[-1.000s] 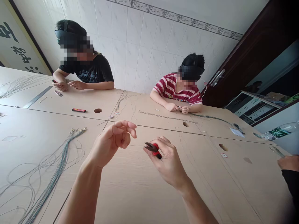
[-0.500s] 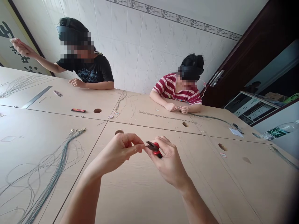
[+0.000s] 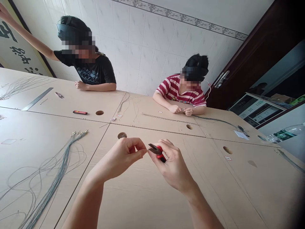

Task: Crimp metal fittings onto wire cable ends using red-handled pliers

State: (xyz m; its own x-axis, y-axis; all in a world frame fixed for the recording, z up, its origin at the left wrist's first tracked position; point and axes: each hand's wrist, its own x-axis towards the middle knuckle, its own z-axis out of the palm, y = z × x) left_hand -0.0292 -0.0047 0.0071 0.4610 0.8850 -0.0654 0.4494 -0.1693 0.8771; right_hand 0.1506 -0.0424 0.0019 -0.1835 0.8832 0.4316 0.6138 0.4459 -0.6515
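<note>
Red-handled pliers [image 3: 159,152] are gripped in my right hand [image 3: 170,162], their dark jaws slightly parted and pointing left. Close beside the jaws, the thumb and index fingertip of my left hand [image 3: 127,154] are pinched together; whatever they hold is too small to make out. The fingertips of both hands nearly meet above the wooden table [image 3: 143,197]. A bundle of grey-green cords [image 3: 63,162] with small metal ends lies on the table to the left of my left arm.
Two people sit across the table, one in black [image 3: 95,71], one in red stripes [image 3: 183,92] working at thin cords. A metal ruler [image 3: 38,99], a red-black object [image 3: 80,112] and cord bundles lie farther off. Round holes [image 3: 122,135] pierce the tabletop. A bottle [image 3: 286,134] stands at the right.
The person in black has raised an arm higher at the far left and drawn the other hand into a fist. My hands and the pliers have barely moved.
</note>
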